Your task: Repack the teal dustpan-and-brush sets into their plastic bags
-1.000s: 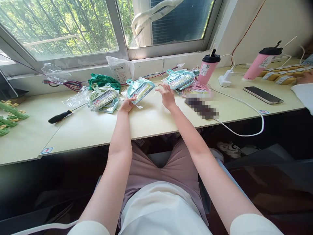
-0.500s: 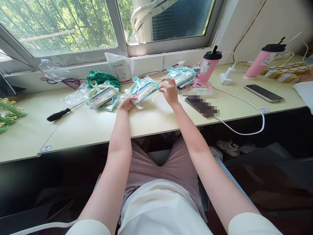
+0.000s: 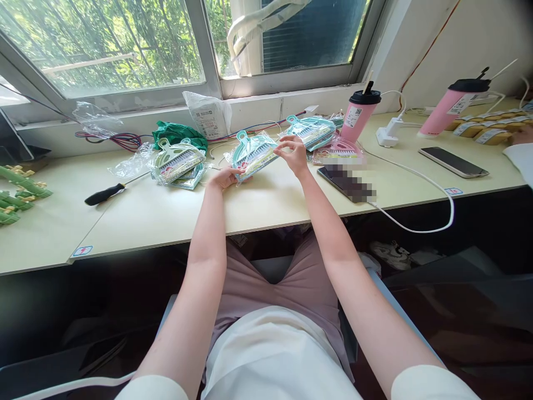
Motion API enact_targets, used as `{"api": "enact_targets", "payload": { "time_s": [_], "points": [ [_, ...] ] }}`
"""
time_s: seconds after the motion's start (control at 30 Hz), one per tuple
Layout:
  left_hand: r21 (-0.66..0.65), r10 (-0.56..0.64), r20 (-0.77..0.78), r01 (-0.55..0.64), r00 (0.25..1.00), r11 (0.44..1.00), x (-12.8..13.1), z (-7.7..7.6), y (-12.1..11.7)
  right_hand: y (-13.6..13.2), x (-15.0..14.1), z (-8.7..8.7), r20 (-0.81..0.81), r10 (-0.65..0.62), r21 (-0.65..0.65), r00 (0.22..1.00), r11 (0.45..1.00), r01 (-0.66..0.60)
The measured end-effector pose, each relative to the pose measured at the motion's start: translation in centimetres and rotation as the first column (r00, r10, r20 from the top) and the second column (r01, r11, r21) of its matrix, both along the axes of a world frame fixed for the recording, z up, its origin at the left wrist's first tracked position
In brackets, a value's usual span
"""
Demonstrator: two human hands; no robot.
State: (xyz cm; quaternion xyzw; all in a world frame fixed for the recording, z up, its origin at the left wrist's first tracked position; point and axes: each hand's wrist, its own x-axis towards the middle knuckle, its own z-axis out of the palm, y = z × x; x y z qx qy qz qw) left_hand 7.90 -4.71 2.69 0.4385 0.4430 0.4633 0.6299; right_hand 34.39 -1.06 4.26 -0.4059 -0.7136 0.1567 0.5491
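A light-blue mini dustpan and brush set [image 3: 255,153] in clear plastic wrap is held just above the table, tilted up to the right. My left hand [image 3: 226,178] grips its lower left end, thumb on top. At its right end my right hand [image 3: 292,155] pinches the edge of the wrapping. To the left lies a pile of wrapped green and blue sets [image 3: 179,162]. Behind my right hand are more blue wrapped sets [image 3: 312,131], with a pink set [image 3: 338,150] in front of them.
A screwdriver [image 3: 105,194] lies at left by crumpled clear plastic [image 3: 133,159] and a green bag [image 3: 177,133]. Right are a phone [image 3: 343,184] on a white cable, a pink cup [image 3: 357,116], a charger [image 3: 388,133] and a second phone [image 3: 453,161]. A person's sleeve [image 3: 520,161] shows far right.
My right hand has closed in on the right end of the wrapped set and now touches it. The view has shifted slightly.
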Motion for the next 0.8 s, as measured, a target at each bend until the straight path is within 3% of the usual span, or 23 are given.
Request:
{"api": "enact_targets", "payload": {
  "time_s": [0.17, 0.43, 0.63, 0.8],
  "points": [
    [0.012, -0.009, -0.048, 0.009, 0.999, 1.000, 1.6, 0.4, -0.3, 0.1, 0.1, -0.2, -0.104, -0.050, -0.049, 0.993, 0.998, 0.045],
    [0.114, -0.049, -0.043, 0.054, 0.998, 0.992, 3.8, 1.1, -1.4, 0.5, 0.0, -1.1, -0.164, -0.203, 0.022, 0.965, 0.978, 0.210],
    [0.105, -0.048, -0.050, 0.053, 0.998, 0.993, 4.0, 1.3, -1.6, 0.0, -0.3, -1.3, -0.189, -0.194, -0.033, 0.963, 0.981, 0.191],
    [0.065, -0.071, -0.097, 0.077, 0.993, 0.995, 3.5, 0.9, -1.2, 1.7, 0.0, -2.5, -0.216, -0.183, -0.140, 0.959, 0.978, 0.155]
  ]
}}
